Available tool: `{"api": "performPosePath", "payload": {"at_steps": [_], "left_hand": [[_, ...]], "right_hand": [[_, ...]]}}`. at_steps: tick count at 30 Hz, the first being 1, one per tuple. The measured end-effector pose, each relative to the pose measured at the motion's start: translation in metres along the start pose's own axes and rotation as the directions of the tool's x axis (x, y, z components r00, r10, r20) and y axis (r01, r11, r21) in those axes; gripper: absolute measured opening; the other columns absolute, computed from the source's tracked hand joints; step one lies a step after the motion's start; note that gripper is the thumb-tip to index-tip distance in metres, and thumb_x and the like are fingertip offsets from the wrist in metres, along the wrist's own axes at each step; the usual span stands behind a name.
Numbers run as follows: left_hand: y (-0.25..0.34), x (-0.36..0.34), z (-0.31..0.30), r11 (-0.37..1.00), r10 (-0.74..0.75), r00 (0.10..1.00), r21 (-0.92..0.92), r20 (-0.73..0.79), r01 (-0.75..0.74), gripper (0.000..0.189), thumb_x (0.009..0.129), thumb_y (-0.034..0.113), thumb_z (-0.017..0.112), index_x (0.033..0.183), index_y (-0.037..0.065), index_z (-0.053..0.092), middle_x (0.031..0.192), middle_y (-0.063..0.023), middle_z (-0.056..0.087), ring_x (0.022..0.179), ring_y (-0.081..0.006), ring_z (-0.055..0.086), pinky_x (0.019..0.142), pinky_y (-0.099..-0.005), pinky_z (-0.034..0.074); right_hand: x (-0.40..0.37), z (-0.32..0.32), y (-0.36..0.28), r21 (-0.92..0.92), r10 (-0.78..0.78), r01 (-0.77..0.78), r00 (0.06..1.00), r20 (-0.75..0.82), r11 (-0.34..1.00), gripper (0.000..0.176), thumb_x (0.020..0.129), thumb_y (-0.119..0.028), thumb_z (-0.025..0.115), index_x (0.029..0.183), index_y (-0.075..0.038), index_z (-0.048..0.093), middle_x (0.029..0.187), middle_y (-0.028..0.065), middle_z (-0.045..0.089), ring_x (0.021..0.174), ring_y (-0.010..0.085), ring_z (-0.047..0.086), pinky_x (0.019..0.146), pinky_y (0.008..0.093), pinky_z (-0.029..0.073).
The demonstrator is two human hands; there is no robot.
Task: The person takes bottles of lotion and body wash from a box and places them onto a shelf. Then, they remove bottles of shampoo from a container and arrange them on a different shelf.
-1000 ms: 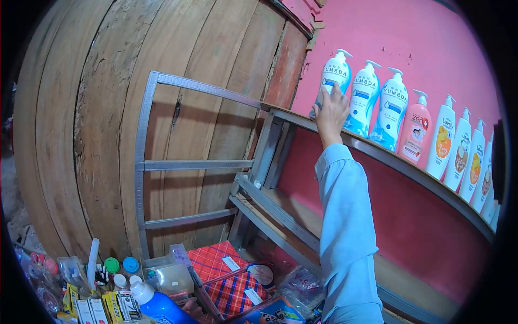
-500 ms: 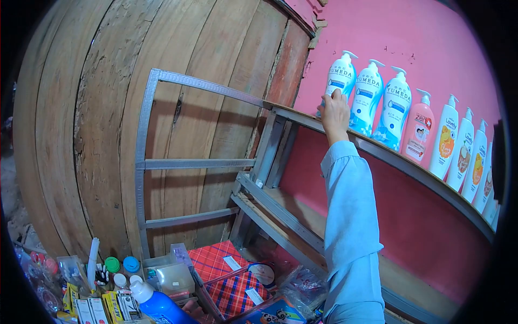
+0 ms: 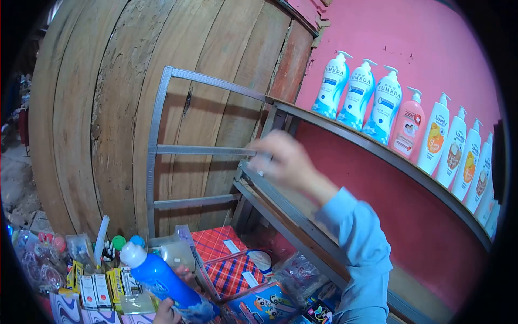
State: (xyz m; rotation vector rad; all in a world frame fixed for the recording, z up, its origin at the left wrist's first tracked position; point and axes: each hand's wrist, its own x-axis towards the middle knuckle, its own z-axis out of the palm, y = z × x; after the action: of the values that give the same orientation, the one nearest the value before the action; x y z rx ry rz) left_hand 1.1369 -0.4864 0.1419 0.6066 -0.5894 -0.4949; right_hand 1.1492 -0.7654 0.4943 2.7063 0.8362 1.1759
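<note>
- Pink wall (image 3: 421, 43) at the back, rough plank wall (image 3: 108, 119) to the left, grey metal frame (image 3: 159, 156) set against the planks.
- Along the upper shelf (image 3: 372, 150): a row of pump bottles, upright and side by side. Three white-and-blue ones first, with the leftmost pump bottle (image 3: 330, 81) at the end of the row, then a pink bottle (image 3: 407, 123), then white ones with orange labels.
- Right grip (image 3: 283, 159): on the leftmost pump bottle a second ago, no longer. Now dropped well below the upper shelf and blurred in mid-air in front of the frame's crossbar. Fingers loosely spread, seemingly nothing held, though hard to tell through the blur.
- Meaning for the work: leftmost pump bottle let go and left standing on its own, just beside its twin.
- Left grip (image 3: 164, 314): newly up at the bottom edge, closed round the lower body of a blue bottle (image 3: 162, 281) with a white cap, tilted with the cap up and to the left.
- Same blue bottle a second ago: lower among the small boxes, with no hand showing on it.
- Around it now: small yellow-and-white boxes, green- and blue-capped jars, and a red plaid box (image 3: 224, 259) just to the right.
</note>
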Motion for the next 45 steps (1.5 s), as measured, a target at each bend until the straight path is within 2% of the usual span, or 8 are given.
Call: {"api": "performPosePath", "payload": {"at_steps": [4,7,14,17,20,24,38,45], "left_hand": [[0.008,0.023,0.026,0.984,0.144,0.989,-0.098,-0.034,-0.147,0.096,0.071,0.044,0.077,0.143,0.005,0.027,0.136,-0.0135,0.044,0.122,-0.0277,0.049,0.099,-0.0439,0.045],[0.022,0.034,0.044,0.986,0.137,0.989,-0.086,-0.052,-0.141,0.087,0.072,0.033,0.08,0.139,0.004,0.03,0.134,-0.0112,0.045,0.122,-0.024,0.049,0.096,-0.0413,0.048],[0.058,0.086,0.103,0.942,0.287,0.958,0.187,-0.02,-0.278,0.084,0.075,0.035,0.078,0.138,0.005,0.032,0.133,-0.0123,0.046,0.12,-0.0242,0.049,0.096,-0.0363,0.044],[0.076,0.097,0.122,0.859,0.472,0.866,0.134,0.166,-0.494,0.087,0.078,0.036,0.075,0.143,0.005,0.026,0.142,-0.0138,0.036,0.127,-0.025,0.042,0.101,-0.0381,0.039],[0.073,0.077,0.102,0.901,0.35,0.921,0.207,0.171,-0.381,0.094,0.078,0.046,0.072,0.147,0.006,0.022,0.149,-0.0126,0.027,0.129,-0.0275,0.04,0.105,-0.0433,0.037],[0.034,0.042,0.031,0.896,0.223,0.958,0.349,0.18,-0.274,0.051,0.09,0.027,0.062,0.131,0.002,0.046,0.143,-0.0158,0.037,0.127,-0.0265,0.043,0.099,-0.0398,0.041],[-0.001,0.004,-0.039,0.854,-0.076,0.995,0.511,-0.067,0.099,0.046,0.091,0.03,0.059,0.127,0.002,0.051,0.141,-0.0139,0.041,0.123,-0.0268,0.047,0.098,-0.0391,0.042],[-0.016,0.013,-0.045,0.906,-0.254,0.963,0.325,-0.087,0.269,0.046,0.093,0.022,0.058,0.132,0.003,0.045,0.138,-0.0124,0.043,0.12,-0.0259,0.05,0.091,-0.0358,0.046]], "right_hand": [[-0.056,0.043,-0.111,0.459,-0.114,-0.195,0.818,0.564,0.866,0.085,0.078,-0.04,0.071,0.145,-0.011,0.028,0.128,0.0177,0.052,0.11,0.0341,0.053,0.096,0.0423,0.042],[-0.077,0.052,-0.156,0.703,-0.142,-0.367,0.822,0.552,0.609,0.104,0.076,-0.03,0.076,0.149,-0.007,0.006,0.147,0.0222,0.029,0.131,0.0354,0.039,0.105,0.0413,0.035],[-0.068,0.044,-0.143,0.796,0.183,-0.306,0.952,0.245,0.522,0.087,0.078,-0.018,0.074,0.146,-0.006,0.021,0.138,0.0157,0.043,0.127,0.0234,0.043,0.104,0.0356,0.036],[-0.043,0.027,-0.104,0.643,0.213,-0.222,0.973,0.093,0.733,0.081,0.075,-0.015,0.076,0.141,-0.006,0.03,0.133,0.017,0.047,0.123,0.0242,0.047,0.102,0.0373,0.038],[-0.012,0.021,-0.027,0.343,0.231,-0.164,0.958,-0.167,0.925,0.078,0.07,-0.018,0.079,0.135,-0.008,0.036,0.119,0.0181,0.052,0.114,0.0326,0.05,0.097,0.0408,0.04],[0.042,-0.013,0.063,-0.155,0.212,-0.324,0.846,-0.489,0.933,0.078,0.067,-0.025,0.08,0.133,-0.012,0.04,0.105,0.0169,0.054,0.097,0.0349,0.052,0.084,0.0422,0.042],[0.094,-0.008,0.24,-0.152,0.425,-0.755,0.51,-0.748,0.638,0.093,0.068,-0.018,0.08,0.144,-0.013,0.028,0.117,0.0199,0.058,0.108,0.038,0.056,0.092,0.046,0.044],[0.092,-0.011,0.265,-0.241,0.372,-0.717,0.582,-0.723,0.654,0.109,0.072,-0.016,0.078,0.149,-0.012,0.002,0.132,0.0262,0.04,0.113,0.0419,0.052,0.095,0.0465,0.042]]}}
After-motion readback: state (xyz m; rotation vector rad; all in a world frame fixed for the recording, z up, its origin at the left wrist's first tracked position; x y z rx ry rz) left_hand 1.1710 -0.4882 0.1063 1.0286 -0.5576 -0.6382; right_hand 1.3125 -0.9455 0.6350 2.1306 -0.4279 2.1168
